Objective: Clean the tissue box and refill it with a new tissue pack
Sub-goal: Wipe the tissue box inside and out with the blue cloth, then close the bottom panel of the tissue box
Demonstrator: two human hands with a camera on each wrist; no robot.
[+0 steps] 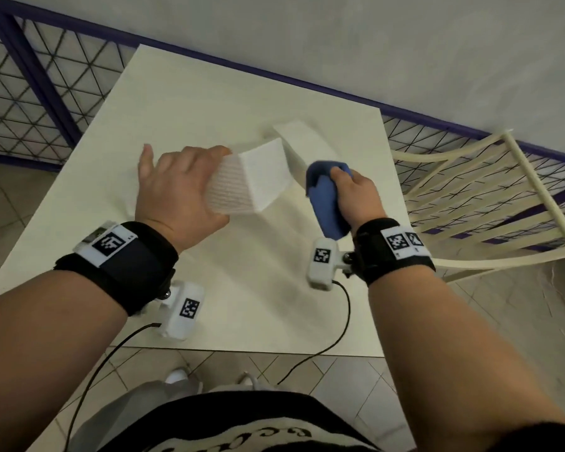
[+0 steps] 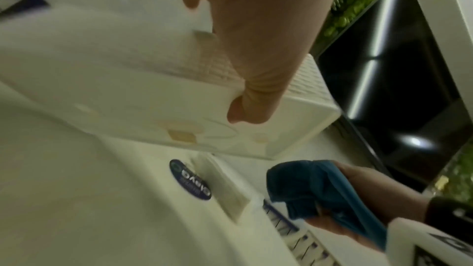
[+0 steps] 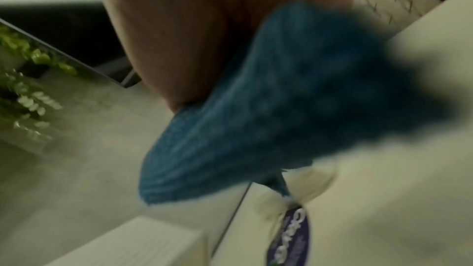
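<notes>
My left hand point(image 1: 180, 184) grips a white ribbed tissue box point(image 1: 252, 181) and holds it tilted above the white table point(image 1: 242, 288). In the left wrist view my thumb and fingers clamp the tissue box point(image 2: 302, 120) across its sides. My right hand point(image 1: 356, 194) holds a bunched blue cloth point(image 1: 327, 200) just right of the box, apart from it. A white tissue pack point(image 1: 300, 141) with a round blue label point(image 2: 190, 179) lies on the table behind the box. The blue cloth point(image 3: 281, 108) fills the blurred right wrist view, above the pack's label point(image 3: 289, 238).
A cream chair point(image 1: 490, 203) stands right of the table. A purple-framed wire fence point(image 1: 30, 86) runs along the far side by the grey wall. Cables point(image 1: 333, 340) hang from both wrist cameras over the table's near edge. Tiled floor lies below.
</notes>
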